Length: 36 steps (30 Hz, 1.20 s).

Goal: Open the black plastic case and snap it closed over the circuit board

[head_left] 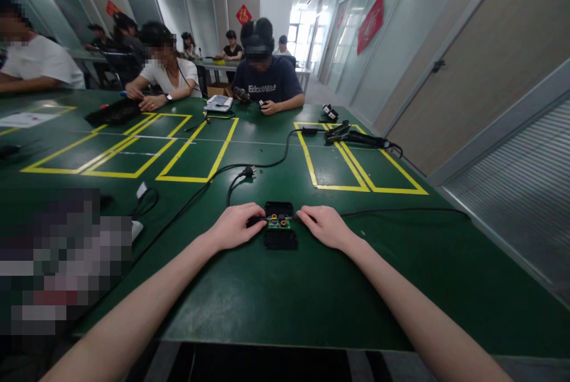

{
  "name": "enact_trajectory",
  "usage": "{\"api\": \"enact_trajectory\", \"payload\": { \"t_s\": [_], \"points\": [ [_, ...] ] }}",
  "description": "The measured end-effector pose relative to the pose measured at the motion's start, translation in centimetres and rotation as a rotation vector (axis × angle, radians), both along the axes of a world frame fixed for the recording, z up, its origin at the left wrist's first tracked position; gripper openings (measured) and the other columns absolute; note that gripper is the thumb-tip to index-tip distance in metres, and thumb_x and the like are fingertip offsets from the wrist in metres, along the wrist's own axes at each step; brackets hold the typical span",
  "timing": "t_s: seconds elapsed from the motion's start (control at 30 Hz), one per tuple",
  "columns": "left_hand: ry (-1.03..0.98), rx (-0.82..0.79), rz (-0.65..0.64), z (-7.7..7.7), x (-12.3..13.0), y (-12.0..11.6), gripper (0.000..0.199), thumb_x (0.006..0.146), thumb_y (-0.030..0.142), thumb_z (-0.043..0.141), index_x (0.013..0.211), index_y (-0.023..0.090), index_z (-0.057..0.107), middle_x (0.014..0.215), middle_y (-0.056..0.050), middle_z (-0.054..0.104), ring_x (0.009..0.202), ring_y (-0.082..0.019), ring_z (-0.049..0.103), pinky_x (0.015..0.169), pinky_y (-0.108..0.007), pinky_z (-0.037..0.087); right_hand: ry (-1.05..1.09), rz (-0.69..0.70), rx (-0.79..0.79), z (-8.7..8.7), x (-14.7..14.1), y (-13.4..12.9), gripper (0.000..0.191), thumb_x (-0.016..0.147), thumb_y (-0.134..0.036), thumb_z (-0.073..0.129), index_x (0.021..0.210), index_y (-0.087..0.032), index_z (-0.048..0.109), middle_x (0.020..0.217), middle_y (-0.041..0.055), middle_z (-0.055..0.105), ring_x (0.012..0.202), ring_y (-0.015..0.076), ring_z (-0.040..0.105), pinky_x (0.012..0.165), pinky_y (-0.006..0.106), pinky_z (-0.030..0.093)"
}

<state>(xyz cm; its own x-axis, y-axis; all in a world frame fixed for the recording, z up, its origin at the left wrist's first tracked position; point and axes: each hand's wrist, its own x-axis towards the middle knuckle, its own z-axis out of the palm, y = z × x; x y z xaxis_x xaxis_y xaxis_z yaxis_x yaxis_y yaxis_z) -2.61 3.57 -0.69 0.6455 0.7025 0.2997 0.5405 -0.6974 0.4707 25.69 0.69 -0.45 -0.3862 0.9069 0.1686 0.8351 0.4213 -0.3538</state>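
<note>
A small green circuit board (279, 223) with copper-coloured coils lies between two black case halves, one behind it (279, 207) and one in front (281, 240). On its left side, my left hand (238, 226) pinches the black cable where it meets the board. To the right, my right hand (324, 226) has its fingers closed round the thin black cable (392, 211) at the board's other end. A black plug (248, 172) rests behind my left hand, its cord curving down toward that hand.
Yellow tape outlines (182, 179) mark the green table (240, 305). A long black cable (191, 198) crosses the left half. Black clamp-like equipment (351, 135) lies at the back right. A person (269, 82) sits opposite; a black tray (113, 113) is at the back left.
</note>
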Motion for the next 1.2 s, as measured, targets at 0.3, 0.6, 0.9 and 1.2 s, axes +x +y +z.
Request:
{"api": "enact_trajectory", "payload": {
  "t_s": [0.3,0.6,0.9,1.2],
  "points": [
    [-0.066,-0.028,-0.046,0.7,0.2,-0.6,0.014,0.098,0.029,0.060,0.098,0.019,0.070,0.091,-0.003,0.073,0.077,-0.016,0.067,0.066,-0.024,0.048,0.095,-0.008,-0.017,0.6,-0.3,-0.8,0.046,0.106,-0.041,0.037,0.066,-0.022,0.052,0.057,0.0010,0.056,0.055,0.0157,0.055,0.062,0.028,0.030],
    [-0.125,-0.142,-0.143,1.2,0.3,-1.4,0.012,0.090,0.024,0.061,0.085,0.017,0.069,0.075,-0.001,0.068,0.063,-0.012,0.060,0.059,-0.021,0.044,0.221,0.191,-0.103,0.8,0.1,-1.3,0.050,0.106,-0.041,0.043,0.065,-0.020,0.063,0.058,0.0005,0.061,0.052,0.0131,0.054,0.058,0.027,0.033],
    [-0.117,-0.205,-0.113,0.8,0.4,-1.3,0.007,0.085,0.021,0.065,0.088,0.018,0.071,0.069,0.002,0.064,0.059,-0.011,0.056,0.057,-0.021,0.042,0.160,0.184,-0.052,0.4,0.1,-1.0,0.051,0.106,-0.044,0.046,0.066,-0.020,0.066,0.054,-0.0012,0.055,0.048,0.0123,0.046,0.056,0.027,0.028],
    [-0.109,-0.111,-0.070,1.0,0.6,-1.0,0.011,0.089,0.022,0.063,0.082,0.018,0.069,0.078,-0.001,0.068,0.069,-0.014,0.061,0.066,-0.024,0.046,0.147,0.142,-0.008,0.0,0.0,-0.7,0.033,0.105,-0.035,0.054,0.086,-0.022,0.078,0.073,0.0027,0.074,0.062,0.0162,0.064,0.062,0.027,0.037]
  ]
}}
